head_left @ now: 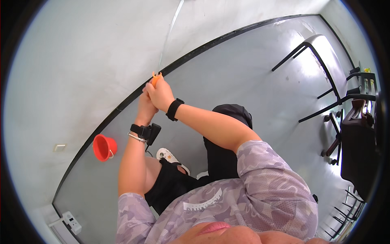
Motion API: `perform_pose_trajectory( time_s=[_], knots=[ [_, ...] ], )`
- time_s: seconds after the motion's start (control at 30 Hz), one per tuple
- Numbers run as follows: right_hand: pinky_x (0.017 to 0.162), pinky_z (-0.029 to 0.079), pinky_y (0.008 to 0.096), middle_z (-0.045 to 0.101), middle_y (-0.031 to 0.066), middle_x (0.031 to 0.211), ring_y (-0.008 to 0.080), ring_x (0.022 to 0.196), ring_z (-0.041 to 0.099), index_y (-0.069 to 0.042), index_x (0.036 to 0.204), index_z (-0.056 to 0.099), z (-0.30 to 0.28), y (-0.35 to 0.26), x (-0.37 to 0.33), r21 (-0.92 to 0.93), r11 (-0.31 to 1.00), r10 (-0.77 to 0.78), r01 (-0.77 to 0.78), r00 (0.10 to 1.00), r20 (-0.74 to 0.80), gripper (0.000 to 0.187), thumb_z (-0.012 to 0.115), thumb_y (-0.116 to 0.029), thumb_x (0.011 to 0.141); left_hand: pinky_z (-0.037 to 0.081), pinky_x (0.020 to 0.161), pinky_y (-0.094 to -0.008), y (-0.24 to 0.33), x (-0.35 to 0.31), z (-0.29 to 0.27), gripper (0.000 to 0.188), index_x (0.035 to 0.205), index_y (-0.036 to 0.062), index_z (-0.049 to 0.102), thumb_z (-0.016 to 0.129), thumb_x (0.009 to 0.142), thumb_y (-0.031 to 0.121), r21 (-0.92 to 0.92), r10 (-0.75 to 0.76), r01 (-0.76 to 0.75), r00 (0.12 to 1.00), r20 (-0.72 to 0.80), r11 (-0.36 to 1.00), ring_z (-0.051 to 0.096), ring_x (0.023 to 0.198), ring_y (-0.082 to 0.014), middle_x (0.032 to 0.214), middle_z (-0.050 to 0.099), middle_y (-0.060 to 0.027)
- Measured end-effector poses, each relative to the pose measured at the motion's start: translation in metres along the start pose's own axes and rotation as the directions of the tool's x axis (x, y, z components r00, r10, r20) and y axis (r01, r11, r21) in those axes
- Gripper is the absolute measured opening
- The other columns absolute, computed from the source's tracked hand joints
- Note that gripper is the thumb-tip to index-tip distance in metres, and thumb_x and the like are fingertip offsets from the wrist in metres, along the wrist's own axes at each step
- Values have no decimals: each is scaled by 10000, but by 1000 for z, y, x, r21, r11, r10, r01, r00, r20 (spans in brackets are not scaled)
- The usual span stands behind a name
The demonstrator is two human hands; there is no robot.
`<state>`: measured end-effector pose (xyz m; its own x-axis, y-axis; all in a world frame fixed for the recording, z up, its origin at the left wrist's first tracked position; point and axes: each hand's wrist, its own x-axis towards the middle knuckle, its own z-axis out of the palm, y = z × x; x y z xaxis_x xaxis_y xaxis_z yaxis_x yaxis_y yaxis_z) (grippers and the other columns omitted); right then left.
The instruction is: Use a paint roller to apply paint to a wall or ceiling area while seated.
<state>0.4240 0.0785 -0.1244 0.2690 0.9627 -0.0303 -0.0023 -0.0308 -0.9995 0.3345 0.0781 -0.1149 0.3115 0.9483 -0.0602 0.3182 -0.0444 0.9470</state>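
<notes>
Both hands meet in front of me, close to the foot of the white wall. My right hand (161, 93) is closed around a small orange object (155, 80) with short prongs at its far end; most of it is hidden by the fingers, so its kind does not show. Pressed against the right hand from the left, my left hand (146, 107) is closed too, and what its fingers hold is covered. A pale, shiny streak (170, 34) runs from near the orange tip up across the wall; whether it is a strip or a liquid stream I cannot tell.
A red bucket (104, 147) with a pale handle stands on the grey floor (227, 77), left of my arms. Dark skirting edges the wall. A table (321, 44) and chairs (359, 150) are on the right. A power socket block (72, 222) sits lower left.
</notes>
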Motion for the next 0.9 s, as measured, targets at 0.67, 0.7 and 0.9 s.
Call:
perform_pose_trajectory(
  time_s=[0.67, 0.7, 0.9],
  knots=[
    [599, 441, 301, 552, 98, 713, 164, 647, 527, 16, 903, 445, -10, 8, -5, 56, 998, 41, -41, 999, 2, 198, 500, -157, 825, 322, 383, -234, 18, -15, 14, 152, 979, 17, 529, 472, 864, 100, -28, -33, 32, 999, -26, 999, 436, 449, -74, 609, 501, -1],
    [667, 482, 388, 592, 211, 753, 331, 715, 603, 47, 932, 406, -10, 12, -1, 53, 996, 74, -77, 996, 55, 257, 499, -164, 818, 322, 383, -234, 16, -13, 13, 152, 979, 17, 529, 472, 864, 100, -29, -35, 34, 999, -29, 999, 436, 449, -74, 609, 501, -1],
    [675, 492, 406, 615, 240, 784, 365, 753, 620, 89, 987, 466, 1, 65, 10, -138, 973, 191, -182, 980, 53, 337, 509, -190, 803, 326, 391, -246, -10, -11, 15, 63, 896, 48, 510, 483, 844, 70, -96, -396, 406, 912, 105, 909, 424, 455, -91, 614, 477, 0]
  ],
)
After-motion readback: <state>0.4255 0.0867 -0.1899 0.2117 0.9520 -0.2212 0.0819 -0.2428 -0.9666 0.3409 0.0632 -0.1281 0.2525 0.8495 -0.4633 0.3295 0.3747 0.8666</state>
